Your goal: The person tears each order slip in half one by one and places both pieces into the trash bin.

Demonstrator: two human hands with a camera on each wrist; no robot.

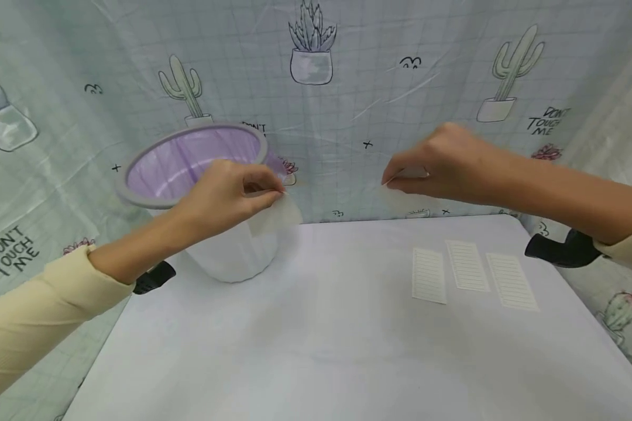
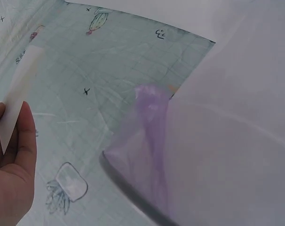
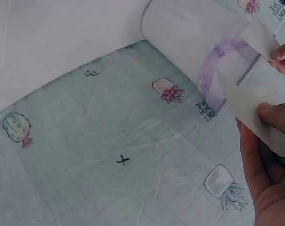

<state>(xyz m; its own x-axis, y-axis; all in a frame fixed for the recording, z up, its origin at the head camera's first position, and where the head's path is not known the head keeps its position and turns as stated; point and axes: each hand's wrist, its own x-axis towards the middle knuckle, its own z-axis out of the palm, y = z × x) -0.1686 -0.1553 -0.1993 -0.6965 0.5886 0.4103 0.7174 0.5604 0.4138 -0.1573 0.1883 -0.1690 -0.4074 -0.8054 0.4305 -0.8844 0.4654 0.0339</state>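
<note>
**Two Pinching Grips and a White Bin [image 1: 232, 257]**

Right and forward of the bin, a white table [image 1: 321, 351] is spread, its near edge cut off; right of the bin, three lined cards [image 1: 467, 266] are laid, any writing too small to be read; before the bin, partly hidden by that arm, a paper piece [image 1: 279, 216] is pinched by the left hand [image 1: 226, 187]; well right of it, a second paper piece [image 3: 248, 101], faint from the head view, is pinched by the right hand [image 1: 442, 164]; behind the bin, printed cloth [image 1: 347, 105] is hung, "DON'T TOUCH ME" legible.
</note>
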